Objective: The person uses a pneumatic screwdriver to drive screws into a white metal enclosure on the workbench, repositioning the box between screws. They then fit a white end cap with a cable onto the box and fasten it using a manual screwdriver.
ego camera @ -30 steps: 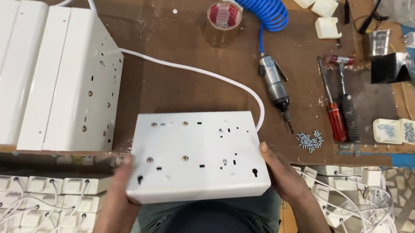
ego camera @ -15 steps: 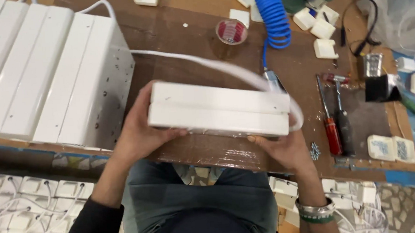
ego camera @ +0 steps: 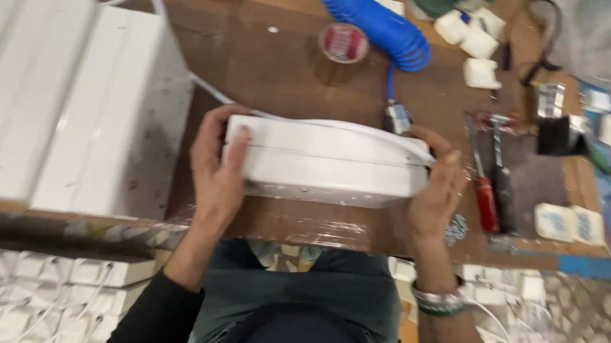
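A white rectangular plastic box (ego camera: 326, 163) stands tilted on its edge above the brown table (ego camera: 271, 75), long side toward me. My left hand (ego camera: 217, 166) grips its left end, thumb across the side face. My right hand (ego camera: 437, 184) clasps its right end; a bangle sits on that wrist. A white cable (ego camera: 359, 127) runs along the box's top edge and away to the upper left.
Several white boxes (ego camera: 68, 101) are stacked at the left. A blue coiled air hose (ego camera: 374, 19) and a tape roll (ego camera: 342, 43) lie behind. Red-handled screwdrivers (ego camera: 485, 182), loose screws (ego camera: 456, 229) and small white parts (ego camera: 563, 223) lie at right. More white pieces with wires (ego camera: 38, 308) fill the lower left.
The box lay flat with its holed face up a second ago. Both hands have tipped it up on edge and lifted it, and the view has shifted.
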